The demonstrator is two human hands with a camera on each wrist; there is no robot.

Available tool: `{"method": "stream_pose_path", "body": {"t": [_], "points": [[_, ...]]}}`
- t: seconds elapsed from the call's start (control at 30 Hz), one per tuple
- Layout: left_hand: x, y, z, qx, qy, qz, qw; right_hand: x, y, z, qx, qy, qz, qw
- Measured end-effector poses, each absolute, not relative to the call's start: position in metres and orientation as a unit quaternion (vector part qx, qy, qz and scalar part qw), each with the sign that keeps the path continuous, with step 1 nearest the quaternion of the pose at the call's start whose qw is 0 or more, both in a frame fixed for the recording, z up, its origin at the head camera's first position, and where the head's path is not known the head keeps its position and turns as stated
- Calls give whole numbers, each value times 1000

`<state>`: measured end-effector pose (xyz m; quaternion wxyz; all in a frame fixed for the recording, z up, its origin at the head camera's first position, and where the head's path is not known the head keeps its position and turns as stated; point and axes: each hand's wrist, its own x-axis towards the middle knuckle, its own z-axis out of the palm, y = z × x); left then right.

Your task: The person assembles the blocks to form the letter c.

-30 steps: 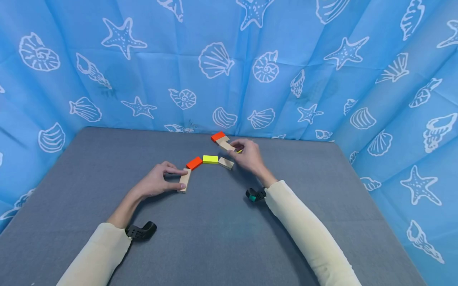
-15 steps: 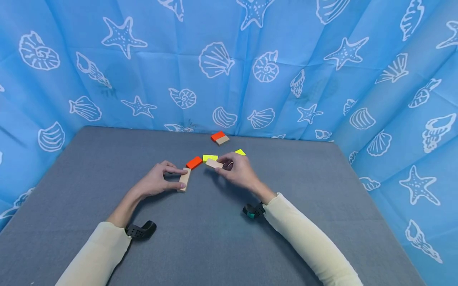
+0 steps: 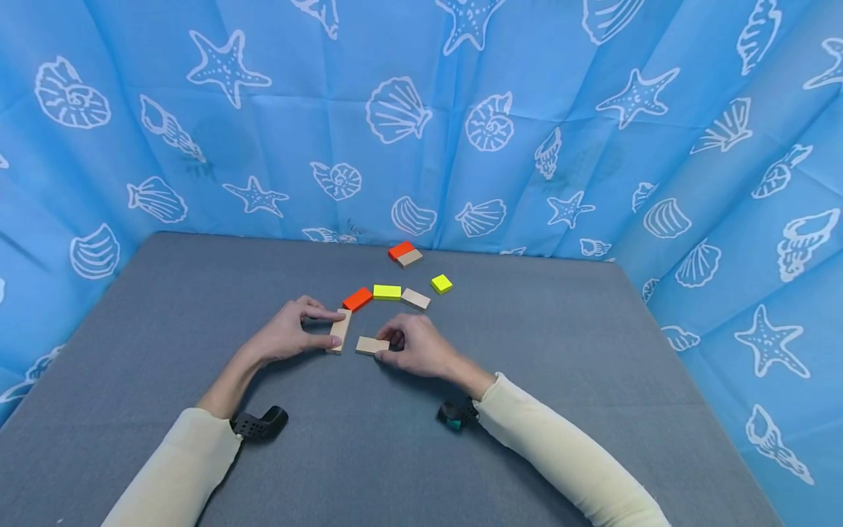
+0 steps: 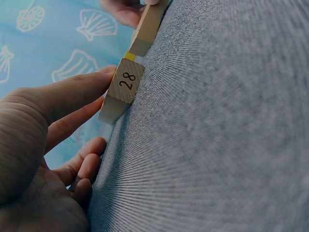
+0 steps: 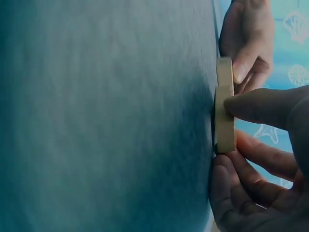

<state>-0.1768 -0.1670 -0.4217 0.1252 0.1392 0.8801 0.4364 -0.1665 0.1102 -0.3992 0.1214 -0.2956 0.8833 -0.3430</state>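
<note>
The left hand (image 3: 290,333) has its thumb and forefinger at the two ends of a long wooden block (image 3: 339,333), holding it on the cloth; the left wrist view shows the number 28 on the end nearest the thumb. The right hand (image 3: 418,348) pinches a second wooden block (image 3: 372,345) between thumb and fingers, with the block's free end pointing toward the left hand and a narrow gap between the two blocks. Whether this second block touches the cloth, I cannot tell.

Beyond the hands, an arc runs on from the left hand's block: an orange-red block (image 3: 358,299), a yellow block (image 3: 387,293) and a pale wooden block (image 3: 416,298), end to end. Past the right hand lies a small yellow block (image 3: 441,284); farther off, a red block (image 3: 401,250) and a tan block (image 3: 410,258) sit side by side.

Grey cloth (image 3: 395,461) covers the table under both hands. Behind hangs a blue curtain (image 3: 435,165) printed with white shells and starfish. Each wrist, below a cream sleeve (image 3: 178,465), wears a black device (image 3: 260,424).
</note>
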Motion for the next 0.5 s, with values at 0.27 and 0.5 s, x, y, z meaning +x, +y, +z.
{"method": "stream_pose_path", "body": {"t": [0.27, 0.5], "points": [[-176, -166, -420, 146, 880, 435, 121, -161, 106, -401, -319, 881, -323, 133], [-176, -167, -420, 146, 880, 434, 123, -160, 103, -402, -347, 864, -335, 144]]}}
